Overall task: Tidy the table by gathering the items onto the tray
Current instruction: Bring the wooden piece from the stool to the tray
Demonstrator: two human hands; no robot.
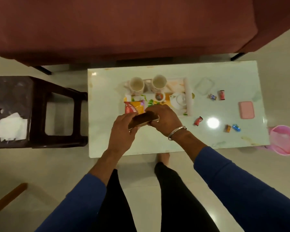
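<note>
A white patterned tray (188, 104) lies on the white table (157, 144). On it stand two cups (137, 85), a small bowl (159, 96), a white teapot (178, 100) and a red and yellow snack packet (134, 107). Both hands hold a flat brown packet (143, 120) just above the tray's near edge: my left hand (123, 131) grips its left end and my right hand (164, 118) grips its right end. Loose wrapped sweets lie on the table to the right: a red one (198, 121), an orange one (227, 128) and a blue one (236, 127).
A clear lid (204, 85), two small packets (222, 95), and a pink box (246, 110) lie on the table's right half. A pink bucket (284, 142) stands off the right edge. A dark stool (40, 113) with papers stands left, a maroon sofa (124, 25) behind.
</note>
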